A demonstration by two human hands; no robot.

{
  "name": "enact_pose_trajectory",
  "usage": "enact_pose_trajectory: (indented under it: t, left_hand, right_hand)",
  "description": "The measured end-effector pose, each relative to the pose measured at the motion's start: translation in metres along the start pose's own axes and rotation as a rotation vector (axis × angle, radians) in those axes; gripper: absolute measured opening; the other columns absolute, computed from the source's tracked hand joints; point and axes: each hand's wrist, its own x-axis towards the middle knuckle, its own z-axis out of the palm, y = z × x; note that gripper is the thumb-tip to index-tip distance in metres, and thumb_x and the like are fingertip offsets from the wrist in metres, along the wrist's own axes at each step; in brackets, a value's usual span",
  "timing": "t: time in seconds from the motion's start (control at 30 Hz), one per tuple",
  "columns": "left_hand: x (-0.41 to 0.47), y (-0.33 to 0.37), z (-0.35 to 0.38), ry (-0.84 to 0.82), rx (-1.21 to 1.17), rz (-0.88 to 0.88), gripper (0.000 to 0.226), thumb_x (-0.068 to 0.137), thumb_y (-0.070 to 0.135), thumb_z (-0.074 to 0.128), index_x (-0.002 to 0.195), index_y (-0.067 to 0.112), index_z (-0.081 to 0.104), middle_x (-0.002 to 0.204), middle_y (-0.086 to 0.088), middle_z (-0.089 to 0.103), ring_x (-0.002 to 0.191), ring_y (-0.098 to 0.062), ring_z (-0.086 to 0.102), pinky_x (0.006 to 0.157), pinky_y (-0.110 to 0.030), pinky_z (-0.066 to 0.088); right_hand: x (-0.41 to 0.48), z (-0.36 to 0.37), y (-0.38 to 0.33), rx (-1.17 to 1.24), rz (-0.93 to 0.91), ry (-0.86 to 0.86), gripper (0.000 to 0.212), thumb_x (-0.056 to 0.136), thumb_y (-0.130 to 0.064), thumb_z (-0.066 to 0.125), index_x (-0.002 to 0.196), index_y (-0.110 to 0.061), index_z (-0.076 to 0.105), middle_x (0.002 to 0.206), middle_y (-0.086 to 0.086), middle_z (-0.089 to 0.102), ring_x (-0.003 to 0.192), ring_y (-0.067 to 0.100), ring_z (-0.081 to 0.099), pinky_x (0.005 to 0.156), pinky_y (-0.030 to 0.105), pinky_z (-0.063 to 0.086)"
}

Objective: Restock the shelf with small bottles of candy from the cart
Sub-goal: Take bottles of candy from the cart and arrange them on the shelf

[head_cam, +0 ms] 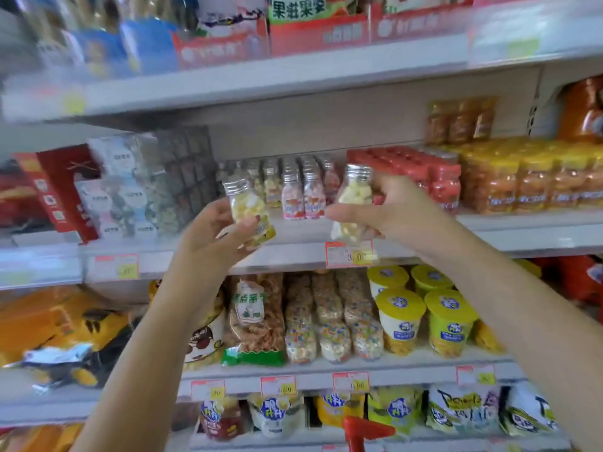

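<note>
Two bare arms reach up from the bottom of the frame toward a shop shelf [293, 252] that runs across the middle. The left hand [212, 236], just left of centre, is wrapped around a small clear bottle [248, 213] of pale yellow candy with a silver screw cap, tilted slightly left. The right hand [388, 213], just right of centre, is closed around a second bottle [354, 197] of the same yellow candy, and more yellow candy shows below its thumb; whether that is another bottle I cannot tell. Both bottles are held in front of the shelf edge, not resting on it. Behind them, at centre, a row of bottles [301, 194] with pink and yellow candy stands on the shelf. A red-bordered price tag [349, 254] sits on the shelf edge under the right hand. A red cart handle [362, 432] pokes in at bottom centre.
</note>
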Motion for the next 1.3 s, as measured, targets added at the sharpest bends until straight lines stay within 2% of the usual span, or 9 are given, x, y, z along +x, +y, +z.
enact_pose_trajectory:
  t: [0.23, 0.3, 0.37, 0.43, 0.6, 0.77, 1.0, 1.17, 1.3]
  left_hand:
    - [0.094, -0.02, -0.048, 0.047, 0.375, -0.067, 0.035, 0.089, 0.023, 0.064, 0.121, 0.011, 0.057, 0.105, -0.008, 0.065, 0.09, -0.021, 0.062, 0.076, -0.031, 0.05]
    - [0.111, -0.03, -0.054, 0.037, 0.383, -0.126, 0.033, 0.088, 0.019, 0.066, 0.116, 0.005, 0.058, 0.106, -0.015, 0.064, 0.092, -0.028, 0.063, 0.077, -0.034, 0.053]
    - [0.124, -0.034, -0.058, 0.008, 0.413, -0.181, 0.033, 0.086, 0.016, 0.067, 0.113, 0.0, 0.057, 0.104, -0.018, 0.063, 0.097, -0.032, 0.063, 0.083, -0.039, 0.055]
    - [0.135, -0.039, -0.059, -0.048, 0.382, -0.221, 0.035, 0.088, 0.01, 0.064, 0.117, -0.005, 0.053, 0.098, -0.013, 0.061, 0.094, -0.027, 0.063, 0.085, -0.04, 0.055]
    - [0.151, -0.046, -0.061, -0.078, 0.292, -0.271, 0.046, 0.086, 0.011, 0.066, 0.127, -0.001, 0.05, 0.112, -0.012, 0.063, 0.096, -0.023, 0.064, 0.077, -0.03, 0.055]
    - [0.161, -0.051, -0.058, -0.161, 0.276, -0.267, 0.034, 0.085, 0.01, 0.067, 0.118, 0.005, 0.058, 0.108, -0.009, 0.067, 0.096, -0.02, 0.065, 0.069, -0.017, 0.055]
    - [0.166, -0.063, -0.053, -0.158, 0.225, -0.215, 0.021, 0.088, 0.005, 0.062, 0.109, 0.009, 0.061, 0.102, -0.006, 0.066, 0.091, -0.015, 0.062, 0.069, -0.01, 0.053]
    - [0.165, -0.064, -0.05, -0.135, 0.245, -0.19, 0.023, 0.088, 0.005, 0.062, 0.111, 0.007, 0.06, 0.098, -0.007, 0.065, 0.082, -0.011, 0.06, 0.063, -0.006, 0.051]
    - [0.165, -0.064, -0.049, -0.118, 0.245, -0.183, 0.024, 0.088, 0.007, 0.062, 0.112, 0.009, 0.058, 0.094, -0.004, 0.064, 0.078, -0.008, 0.058, 0.059, -0.004, 0.049]
  right_hand:
    - [0.099, 0.068, -0.04, -0.447, -0.156, -0.069, 0.099, 0.066, -0.043, 0.083, 0.147, -0.02, 0.03, 0.139, 0.003, 0.051, 0.113, 0.015, 0.054, 0.089, 0.026, 0.042]
    - [0.122, 0.083, -0.042, -0.447, -0.133, -0.189, 0.08, 0.071, -0.041, 0.08, 0.138, -0.016, 0.044, 0.12, 0.008, 0.063, 0.091, 0.016, 0.06, 0.071, 0.027, 0.047]
    - [0.142, 0.093, -0.04, -0.639, -0.177, -0.205, 0.04, 0.071, -0.044, 0.079, 0.092, -0.016, 0.058, 0.084, 0.0, 0.062, 0.072, 0.019, 0.056, 0.053, 0.028, 0.038]
    - [0.154, 0.099, -0.037, -0.812, -0.245, -0.197, 0.046, 0.067, -0.046, 0.081, 0.069, -0.015, 0.047, 0.07, -0.003, 0.051, 0.066, 0.017, 0.048, 0.049, 0.028, 0.028]
    - [0.182, 0.104, -0.025, -1.005, -0.243, -0.234, 0.051, 0.066, -0.05, 0.079, 0.094, -0.011, 0.061, 0.08, -0.002, 0.062, 0.072, 0.014, 0.056, 0.061, 0.027, 0.043]
    - [0.201, 0.104, -0.017, -1.072, -0.21, -0.315, 0.052, 0.072, -0.05, 0.074, 0.108, -0.014, 0.066, 0.103, 0.001, 0.065, 0.098, 0.023, 0.057, 0.084, 0.034, 0.035]
    - [0.208, 0.092, -0.03, -0.939, -0.189, -0.431, 0.04, 0.078, -0.001, 0.071, 0.114, -0.017, 0.062, 0.118, 0.004, 0.059, 0.101, 0.022, 0.057, 0.082, 0.032, 0.051]
    - [0.211, 0.096, -0.029, -1.004, -0.196, -0.379, 0.048, 0.077, -0.048, 0.073, 0.103, -0.01, 0.062, 0.1, 0.003, 0.062, 0.092, 0.021, 0.058, 0.071, 0.029, 0.045]
    - [0.215, 0.105, -0.023, -1.087, -0.179, -0.324, 0.043, 0.077, -0.046, 0.073, 0.076, -0.006, 0.06, 0.075, 0.004, 0.059, 0.071, 0.021, 0.057, 0.055, 0.028, 0.041]
